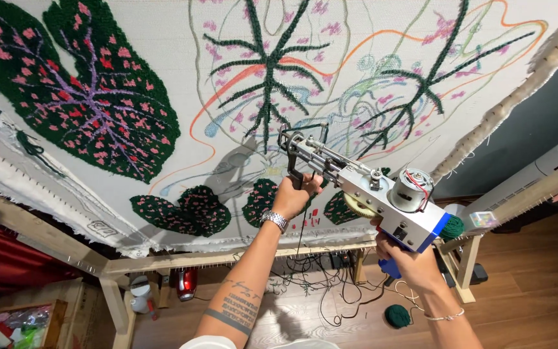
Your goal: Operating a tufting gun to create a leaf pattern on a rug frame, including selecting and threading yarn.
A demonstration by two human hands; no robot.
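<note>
Tufting gun: (363,187) I hold it up in front of me, its needle end touching the white backing cloth (163,52) stretched on the wooden frame (227,257); its silver and blue body with the motor on top points back toward me.
Left hand: (294,196) my fingers are clenched round the gun's black front handle, just below the needle bar; a metal wristwatch (274,220) sits on that wrist.
Right hand: (408,258) wrapped tight round the blue rear grip under the motor housing; a thin bracelet (445,316) hangs at the wrist.
Cloth: a finished dark green leaf (79,90) with pink and red spots and purple veins fills the upper left; smaller spotted leaves (188,210) lie along the lower edge, near my left hand; thin green vein outlines and coloured sketch lines cover the middle and right.
Yarn: one dark green ball (397,315) lies on the wooden floor (537,284) below my right arm; another (452,227) sits just beside the gun body, on the frame's right side.
Cables: (318,284) a black tangle hangs under the frame's lower rail.
</note>
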